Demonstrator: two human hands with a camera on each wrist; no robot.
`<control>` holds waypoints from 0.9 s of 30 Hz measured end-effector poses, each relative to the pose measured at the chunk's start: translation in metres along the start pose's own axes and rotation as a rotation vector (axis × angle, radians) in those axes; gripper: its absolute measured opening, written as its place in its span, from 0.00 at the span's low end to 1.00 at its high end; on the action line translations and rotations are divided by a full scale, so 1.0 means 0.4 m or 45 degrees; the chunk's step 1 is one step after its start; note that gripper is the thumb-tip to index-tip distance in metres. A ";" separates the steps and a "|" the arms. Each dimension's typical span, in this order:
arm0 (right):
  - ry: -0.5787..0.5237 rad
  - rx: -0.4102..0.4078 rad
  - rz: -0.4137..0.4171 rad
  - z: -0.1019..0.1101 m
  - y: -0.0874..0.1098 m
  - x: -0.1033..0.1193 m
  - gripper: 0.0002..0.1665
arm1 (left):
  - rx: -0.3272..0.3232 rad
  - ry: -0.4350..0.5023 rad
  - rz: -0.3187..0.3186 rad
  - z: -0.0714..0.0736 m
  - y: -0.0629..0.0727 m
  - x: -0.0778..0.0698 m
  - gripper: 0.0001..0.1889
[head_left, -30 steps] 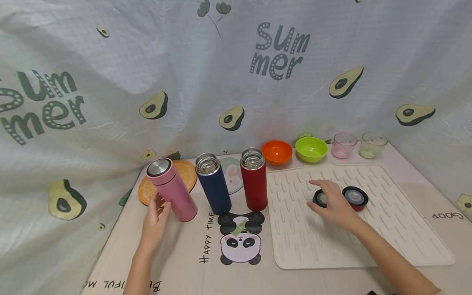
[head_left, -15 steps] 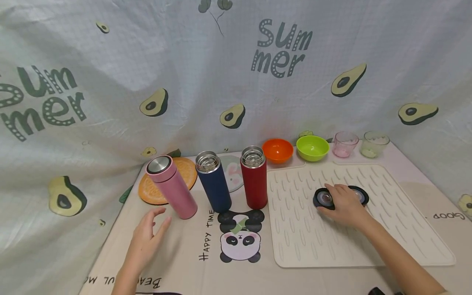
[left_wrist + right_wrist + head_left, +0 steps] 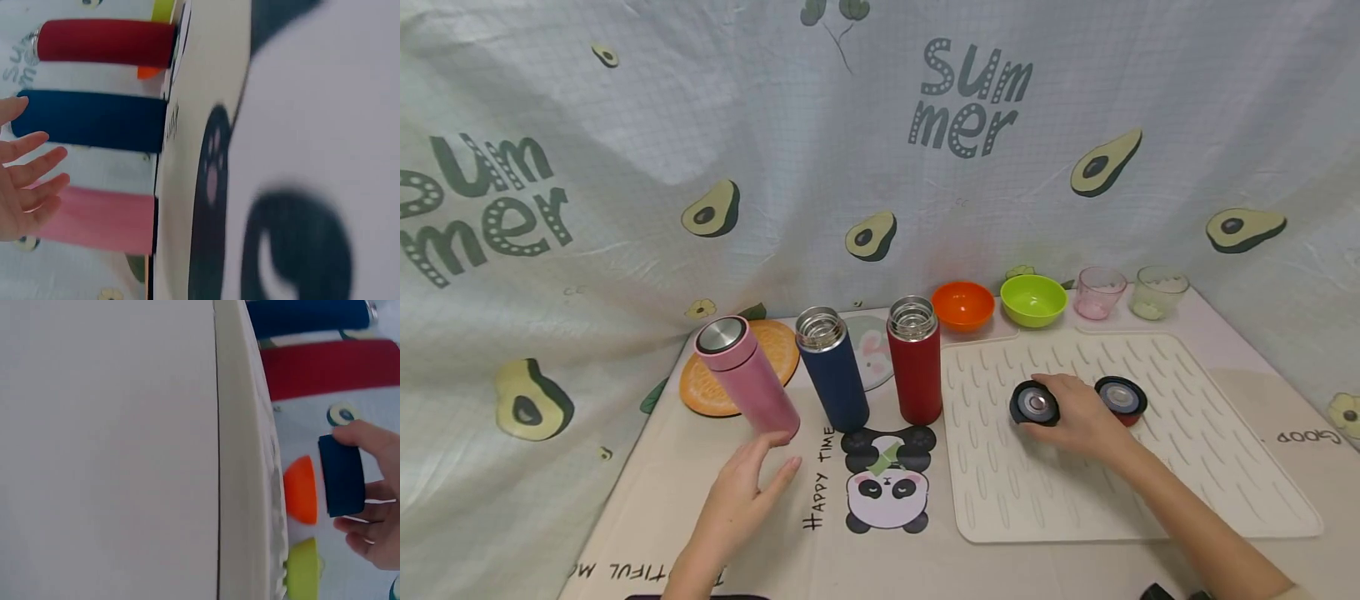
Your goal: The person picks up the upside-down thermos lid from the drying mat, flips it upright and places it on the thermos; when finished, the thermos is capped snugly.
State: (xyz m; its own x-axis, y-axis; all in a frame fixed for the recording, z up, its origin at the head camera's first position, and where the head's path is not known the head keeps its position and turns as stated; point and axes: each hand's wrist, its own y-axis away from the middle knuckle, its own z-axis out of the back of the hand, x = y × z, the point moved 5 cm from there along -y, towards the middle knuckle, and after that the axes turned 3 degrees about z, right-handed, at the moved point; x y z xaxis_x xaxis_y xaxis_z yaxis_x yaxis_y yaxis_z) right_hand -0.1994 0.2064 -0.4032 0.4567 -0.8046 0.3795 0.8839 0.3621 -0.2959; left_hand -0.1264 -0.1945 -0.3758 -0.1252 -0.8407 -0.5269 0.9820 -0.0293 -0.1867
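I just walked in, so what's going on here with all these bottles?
A person's right hand is holding a blue lid above the pale mat, where a red lid rests. The blue bottle and red bottle stand open, without lids, while the pink bottle has its top on. The left hand is near the pink bottle's base, fingers spread and holding nothing; whether it touches the bottle is hard to tell.

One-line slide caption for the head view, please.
Right hand holds a dark blue flask lid over the cream draining mat; open left hand near the capped pink flask.
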 end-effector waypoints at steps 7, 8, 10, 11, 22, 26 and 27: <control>-0.090 0.018 0.165 -0.020 -0.014 0.143 0.41 | 0.244 0.178 -0.032 -0.080 -0.008 -0.083 0.23; -0.103 0.020 0.207 -0.025 -0.014 0.167 0.41 | 0.290 0.220 -0.045 -0.092 -0.010 -0.096 0.23; -0.137 0.031 0.294 -0.034 -0.014 0.217 0.41 | 0.379 0.315 -0.077 -0.118 -0.013 -0.119 0.24; -0.152 0.041 0.340 -0.040 -0.012 0.242 0.41 | 0.427 0.362 -0.087 -0.130 -0.014 -0.131 0.25; -0.243 0.134 0.659 -0.084 0.005 0.422 0.42 | 0.529 0.548 -0.050 -0.207 -0.006 -0.200 0.27; -0.238 0.134 0.660 -0.086 0.006 0.433 0.42 | 0.543 0.636 -0.009 -0.203 -0.003 -0.196 0.24; -0.235 0.130 0.661 -0.085 0.006 0.435 0.43 | 0.553 0.655 0.000 -0.201 -0.003 -0.195 0.23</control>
State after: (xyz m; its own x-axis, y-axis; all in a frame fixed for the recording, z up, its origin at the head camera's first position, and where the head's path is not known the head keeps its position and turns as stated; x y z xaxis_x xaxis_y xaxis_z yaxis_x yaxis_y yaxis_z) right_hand -0.1212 0.0513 -0.3679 0.8366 -0.4163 0.3562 0.5393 0.7399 -0.4020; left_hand -0.1293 -0.0855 -0.4014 -0.0713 -0.4793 -0.8747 0.9363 -0.3345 0.1070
